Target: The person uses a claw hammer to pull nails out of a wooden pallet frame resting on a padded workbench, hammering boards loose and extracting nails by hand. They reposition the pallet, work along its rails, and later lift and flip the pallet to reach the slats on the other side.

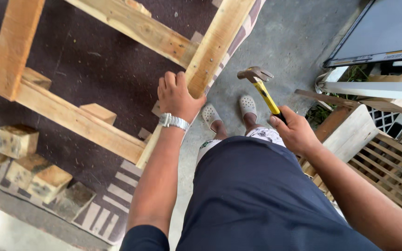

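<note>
**Hand on Rough Timber, Hammer at the Ready**

While the left hand (177, 96) curls over the edge of a pale wooden frame (117, 69), its fingers wrap the outer rail, a long squared plank with coarse, unplaned grain. A metal link watch (173, 121) circles that wrist. The frame, built of nailed planks and short blocks, lies over a dark mat (94, 60) with a striped border.

The right hand (295, 132) is closed in a fist around the black grip of a claw hammer (262, 88), whose yellow shaft rises to a dull steel head with a curved claw, held in the air just to the right of the rail. Below it, two perforated white clogs (229, 110) stand on grey concrete. Weathered, chunky wooden blocks (29, 162) sit at the mat's left edge, and slatted lattice panels (391, 172) lean on the right.
</note>
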Motion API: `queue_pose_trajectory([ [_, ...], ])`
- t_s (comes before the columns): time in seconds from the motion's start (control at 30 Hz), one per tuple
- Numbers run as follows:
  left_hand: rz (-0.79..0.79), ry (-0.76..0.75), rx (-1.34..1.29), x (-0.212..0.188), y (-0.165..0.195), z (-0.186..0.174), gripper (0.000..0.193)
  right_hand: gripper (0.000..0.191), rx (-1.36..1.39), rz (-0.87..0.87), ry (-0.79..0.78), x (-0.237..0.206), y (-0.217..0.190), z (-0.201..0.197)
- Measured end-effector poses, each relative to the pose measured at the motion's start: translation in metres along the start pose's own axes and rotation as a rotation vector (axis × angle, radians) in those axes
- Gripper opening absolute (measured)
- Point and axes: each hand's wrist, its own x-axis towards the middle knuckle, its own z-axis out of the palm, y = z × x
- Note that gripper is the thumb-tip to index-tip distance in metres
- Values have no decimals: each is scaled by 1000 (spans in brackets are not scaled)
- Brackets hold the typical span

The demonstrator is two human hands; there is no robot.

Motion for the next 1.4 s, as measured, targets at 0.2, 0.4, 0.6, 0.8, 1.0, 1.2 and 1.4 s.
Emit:
queue_pose_trajectory([
  [0.2, -1, -34, 28, 0, -5, 13, 69, 27, -130, 78, -131, 15, 0, -28],
  [0.4, -139, 29, 55, -13, -3, 21, 72, 26, -233, -64, -180, 31, 12, -50],
  [0.6, -229, 249, 237, -31, 1, 29, 81, 36, -588, -108, -275, 66, 11, -68],
  [0.8, -281, 157, 122, -31, -8, 20, 71, 39, -1389, -520, -579, 124, -76, -83],
  [1.0, -248, 159, 106, -35, -16, 23, 76, 35, -1639, -803, -257, 166, -123, -55],
  [1.2, -228, 169, 106, -34, -21, 27, 77, 35, -1411, -685, -442, 154, -105, -62],
  [1.4, -110, 177, 159, -29, -29, 26, 68, 31, -1386, -857, -216, 158, -100, -58],
])
